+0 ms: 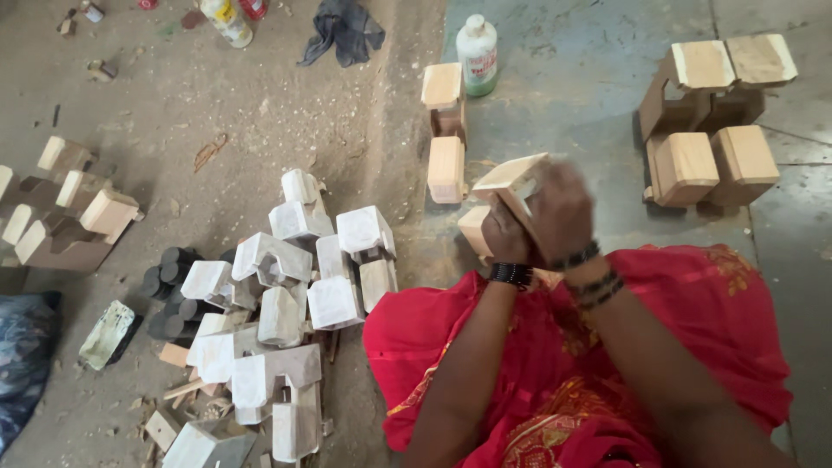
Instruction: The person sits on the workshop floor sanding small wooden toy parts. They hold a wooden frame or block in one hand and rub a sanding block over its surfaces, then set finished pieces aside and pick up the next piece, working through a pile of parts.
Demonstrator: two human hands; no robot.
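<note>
Wood block: pale, cut with a notch (513,184), held up just above the red cloth (676,347) over the person's lap, near the scene's middle.
Left hand: (505,234) under the block, fingers closed around its lower near edge.
Right hand: (562,212) blurred, pressed flat against the block's right side; fingers curled on it, though the exact grip is hard to read.
Second piece: another pale block (474,229) sits just left of the left hand, touching or almost touching it.
Far pieces: two bare wooden shapes (445,130) stand just beyond the hands, beside a white bottle with a green base (477,54).
Right group: four brown-sided blocks (715,117) sit far right on the grey floor (589,95), well apart from the hands, with bare floor between.
Left heap: white-painted pieces (295,286) are piled close against the left edge of the cloth, leaving little room on that side.
Black cylinders: (169,290) stacked left of the heap.
Far left: unpainted shapes (65,212) line the sandy floor's edge.
Dark rag: (344,28) lies at the far edge.
</note>
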